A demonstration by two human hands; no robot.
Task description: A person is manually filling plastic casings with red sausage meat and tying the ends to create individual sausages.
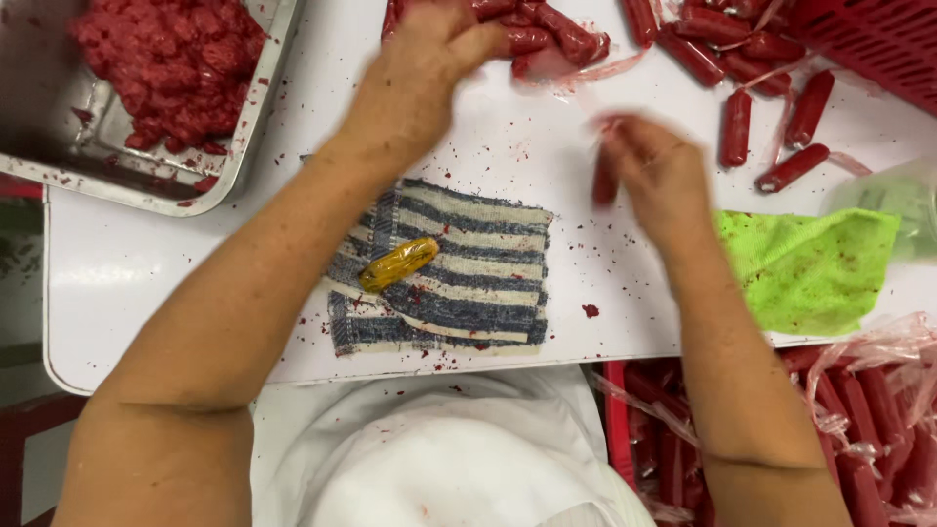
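My left hand [429,59] reaches to the far edge of the white table [146,273] and rests on a bunch of red sausages [547,39]; its grip is hidden by the back of the hand. My right hand [659,171], blurred, holds one red sausage [605,181] upright above the table. Between my forearms lies a blue-and-white striped cloth [459,273] with a small yellow wrapped roll [398,263] on it.
A metal tray [59,146] of red minced meat [176,59] sits at the far left. Loose red sausages [771,98] lie at the far right beside a red crate [878,39]. A green cloth [810,268] lies right; more wrapped sausages [859,429] fill a bin below.
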